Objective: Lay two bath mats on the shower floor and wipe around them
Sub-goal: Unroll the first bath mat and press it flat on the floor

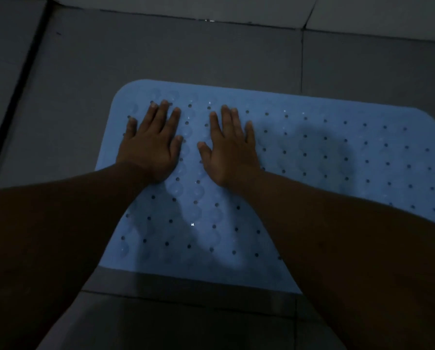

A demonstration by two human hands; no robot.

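A light blue rubber bath mat [337, 152] with rows of small holes lies flat on the grey tiled shower floor [161, 54]. My left hand [150, 145] rests palm down on the mat's far left part, fingers spread. My right hand [229, 150] lies flat beside it, a short gap apart, fingers also spread. Neither hand holds anything. Both forearms cross the mat's near edge and hide part of it. Only one mat is in view, and no cloth is visible.
The scene is dim. A dark grout line or threshold strip [17, 97] runs diagonally along the left. The wall base [236, 13] meets the floor at the far side. Bare tile [198, 319] shows in front of the mat's near edge.
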